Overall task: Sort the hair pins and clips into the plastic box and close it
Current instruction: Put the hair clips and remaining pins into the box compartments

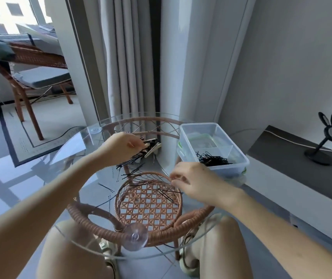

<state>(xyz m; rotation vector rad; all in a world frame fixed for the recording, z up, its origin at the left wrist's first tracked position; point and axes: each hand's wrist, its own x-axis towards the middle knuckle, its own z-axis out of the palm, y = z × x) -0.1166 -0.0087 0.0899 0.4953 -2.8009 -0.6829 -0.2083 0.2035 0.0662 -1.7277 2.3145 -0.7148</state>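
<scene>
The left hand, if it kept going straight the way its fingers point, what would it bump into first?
Probably the silver hair clips right at the fingertips of the left hand; it seems to be touching them already. Past those, the clear plastic box sits further along, though depth is hard to judge.

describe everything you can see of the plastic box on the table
The plastic box is a clear, rectangular container with rounded corners, open, with no lid on top. It stands upright at the right edge of the round glass table, apparently resting on its own green-trimmed lid. Inner dividers split it into compartments. A heap of black hair pins lies in the near compartment; the others look empty. The right hand hovers just in front of it, apparently not touching.
</scene>
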